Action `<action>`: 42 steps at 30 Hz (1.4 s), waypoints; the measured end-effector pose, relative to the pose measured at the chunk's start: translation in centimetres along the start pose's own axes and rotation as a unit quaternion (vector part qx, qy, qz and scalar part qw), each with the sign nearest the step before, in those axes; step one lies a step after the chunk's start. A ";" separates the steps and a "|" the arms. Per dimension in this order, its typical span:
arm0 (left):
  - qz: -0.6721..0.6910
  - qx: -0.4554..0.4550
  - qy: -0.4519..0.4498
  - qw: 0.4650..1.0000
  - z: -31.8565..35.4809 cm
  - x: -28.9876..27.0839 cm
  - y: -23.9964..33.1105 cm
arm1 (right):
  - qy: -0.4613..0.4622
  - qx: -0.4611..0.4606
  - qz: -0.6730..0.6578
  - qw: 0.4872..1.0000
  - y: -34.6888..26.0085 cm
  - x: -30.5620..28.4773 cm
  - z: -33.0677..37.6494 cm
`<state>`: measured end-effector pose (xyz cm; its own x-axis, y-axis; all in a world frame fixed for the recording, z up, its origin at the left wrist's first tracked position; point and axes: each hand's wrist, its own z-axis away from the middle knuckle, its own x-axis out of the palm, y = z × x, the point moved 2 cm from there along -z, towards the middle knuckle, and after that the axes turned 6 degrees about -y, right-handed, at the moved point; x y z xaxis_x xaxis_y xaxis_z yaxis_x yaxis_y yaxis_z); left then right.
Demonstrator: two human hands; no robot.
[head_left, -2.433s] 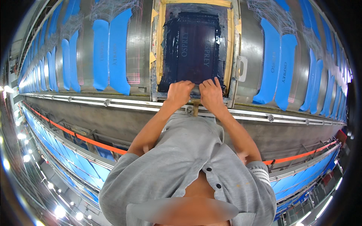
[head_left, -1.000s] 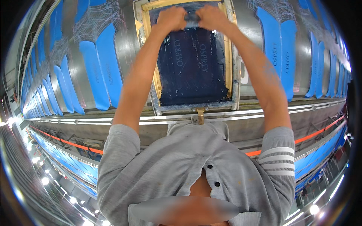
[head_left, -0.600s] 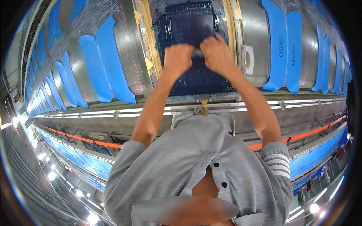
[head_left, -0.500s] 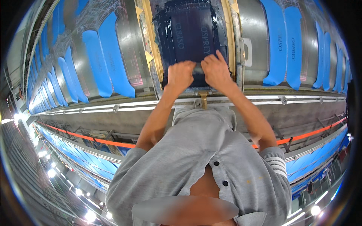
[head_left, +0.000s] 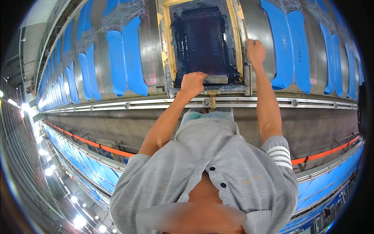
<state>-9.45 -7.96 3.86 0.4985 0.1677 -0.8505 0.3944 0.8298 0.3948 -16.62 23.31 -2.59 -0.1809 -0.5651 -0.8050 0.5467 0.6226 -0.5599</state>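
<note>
The person stands at a long printing table and works a screen frame (head_left: 167, 50) full of dark blue ink. The left hand (head_left: 193, 82) is curled around the squeegee (head_left: 215, 79), a grey bar that lies flat at the near end of the dark ink panel (head_left: 202, 43). Its fingers wrap over the bar's left end, pressed close together. The right hand (head_left: 256, 50) is off the bar. It grips the right edge of the frame, with the fingers folded over the rim; whether they pinch hard cannot be told.

The step in hand looks like the end of a pull: the bar sits at the near end of the screen, just past the fingertips of the left hand, and the ink is spread behind it. The next move likely calls for a steady lift of the frame by its edge, with the bar kept still so no ink drips.

Half a second ago both hands sat side by side on the bar at the near end. Now only the left one is there, and the right has gone up and out to the frame's side. A second ago both arms reached far up to the top of the screen.

Blue cloth pieces (head_left: 132, 54) lie in rows on both sides of the frame.
</note>
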 end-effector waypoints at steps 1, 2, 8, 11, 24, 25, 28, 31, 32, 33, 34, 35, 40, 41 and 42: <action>0.008 -0.012 0.006 1.000 0.7 -0.2 -0.1 | -0.001 -0.002 -0.011 1.000 -0.5 0.3 0.0; 0.026 -0.017 0.002 1.000 1.2 -0.3 0.0 | 0.004 -0.011 0.002 1.000 -0.4 -0.3 0.0; 0.060 0.054 0.084 0.993 5.5 -3.4 -3.7 | 0.046 -0.078 -0.132 0.987 -7.8 -3.0 4.5; 0.095 0.049 0.145 0.984 7.9 -4.2 -6.0 | 0.005 -0.073 -0.182 0.981 -10.7 -2.3 6.2; 0.034 -0.006 0.089 0.995 16.7 -11.2 -24.9 | 0.014 -0.046 -0.196 0.979 -23.0 14.3 14.5; 0.035 0.001 0.084 0.996 16.8 -10.7 -25.8 | 0.027 -0.046 -0.191 0.980 -22.4 15.3 14.6; 0.040 0.005 0.063 0.997 16.8 -10.2 -26.9 | 0.036 -0.032 -0.189 0.981 -21.5 16.4 14.7; 0.044 0.002 0.055 0.997 17.2 -9.7 -27.6 | 0.029 -0.025 -0.178 0.983 -21.6 16.5 14.7; 0.045 0.001 0.056 0.997 17.4 -9.3 -27.8 | 0.026 -0.025 -0.172 0.984 -21.7 16.4 14.7; 0.046 0.000 0.057 0.997 17.6 -9.3 -27.8 | 0.026 -0.027 -0.180 0.983 -21.9 16.5 14.8; 0.048 -0.002 0.058 0.997 17.8 -9.1 -27.5 | 0.027 -0.028 -0.187 0.982 -22.0 16.6 14.8; 0.049 -0.003 0.059 0.997 17.9 -8.9 -27.2 | 0.028 -0.029 -0.194 0.980 -22.0 16.7 14.8; 0.048 0.012 0.071 0.996 17.4 -8.5 -25.9 | 0.027 -0.025 -0.171 0.985 -21.7 17.9 14.5; 0.038 0.007 0.064 0.997 17.2 -8.6 -25.4 | 0.038 -0.028 -0.165 0.985 -21.5 18.1 14.4; 0.028 -0.001 0.057 0.998 17.4 -8.7 -25.2 | 0.014 -0.012 -0.157 0.987 -21.9 18.1 14.5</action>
<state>-10.31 -39.58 7.37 0.4286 0.2734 -0.8611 0.3672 0.8181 0.4425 -20.05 -8.38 -2.03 -0.3602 -0.7175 -0.5962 0.4412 0.4321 -0.7865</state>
